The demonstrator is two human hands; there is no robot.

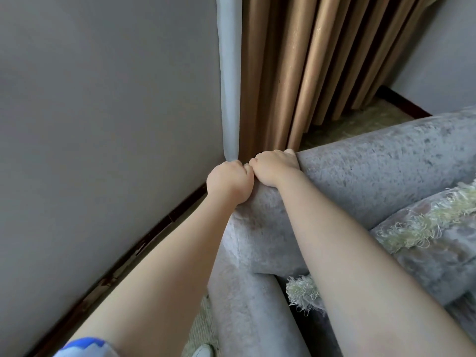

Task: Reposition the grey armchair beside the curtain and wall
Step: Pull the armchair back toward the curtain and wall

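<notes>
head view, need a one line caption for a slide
Left hand and right hand grip the top corner of the grey armchair, near the brown curtain and grey wall.

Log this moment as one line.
left hand: grips armchair corner | right hand: grips armchair top edge | armchair: corner close to wall and curtain

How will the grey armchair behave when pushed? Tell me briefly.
Probably heavy: left hand and right hand both grip the armchair corner. Its plush fabric likely resists slipping. On carpet it may drag, not glide.
</notes>
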